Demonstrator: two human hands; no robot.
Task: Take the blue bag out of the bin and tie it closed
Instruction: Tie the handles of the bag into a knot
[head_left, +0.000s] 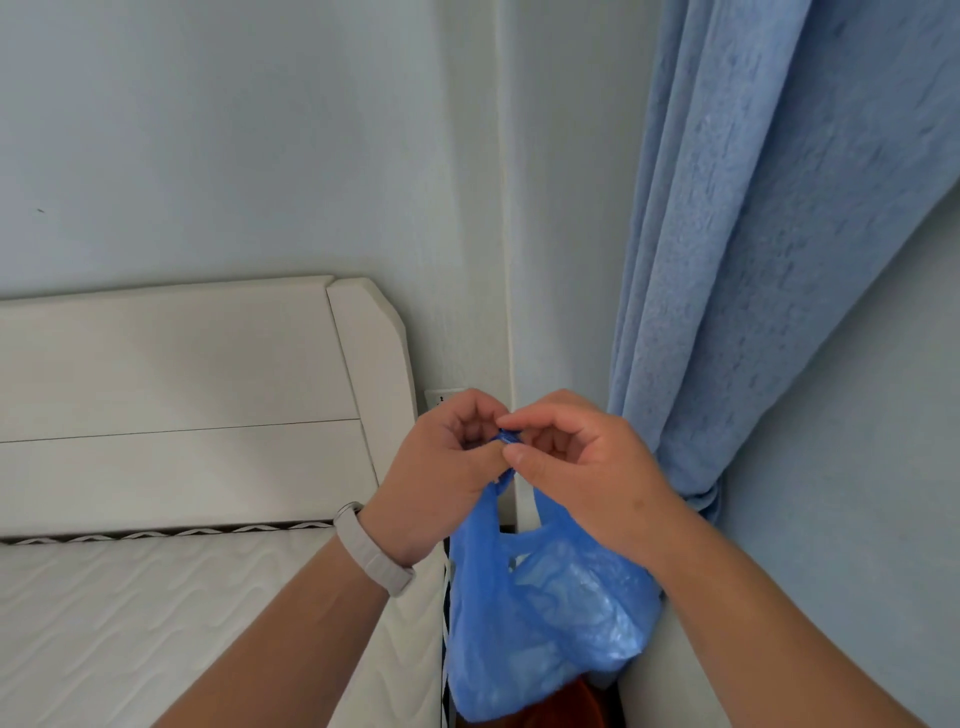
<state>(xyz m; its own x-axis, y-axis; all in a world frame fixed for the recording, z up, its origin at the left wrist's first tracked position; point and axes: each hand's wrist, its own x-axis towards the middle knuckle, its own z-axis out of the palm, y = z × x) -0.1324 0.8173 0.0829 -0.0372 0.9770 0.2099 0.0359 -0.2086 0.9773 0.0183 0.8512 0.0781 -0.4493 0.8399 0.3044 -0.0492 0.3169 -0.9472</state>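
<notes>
The blue bag (540, 618) hangs in the air in the gap between the bed and the wall, its two handle loops drawn up together. My left hand (441, 467) and my right hand (582, 467) meet above it, fingertips pinching the bunched handle ends at a small blue knot (509, 439). Under the bag's bottom a sliver of the reddish-brown bin (561, 706) shows; most of it is hidden by the bag.
A white mattress (182, 623) and white headboard (182, 405) fill the left. A blue curtain (753, 260) hangs on the right, gathered near my right wrist. A wall corner (506, 260) runs straight ahead, with a white outlet (441, 397) behind my left hand.
</notes>
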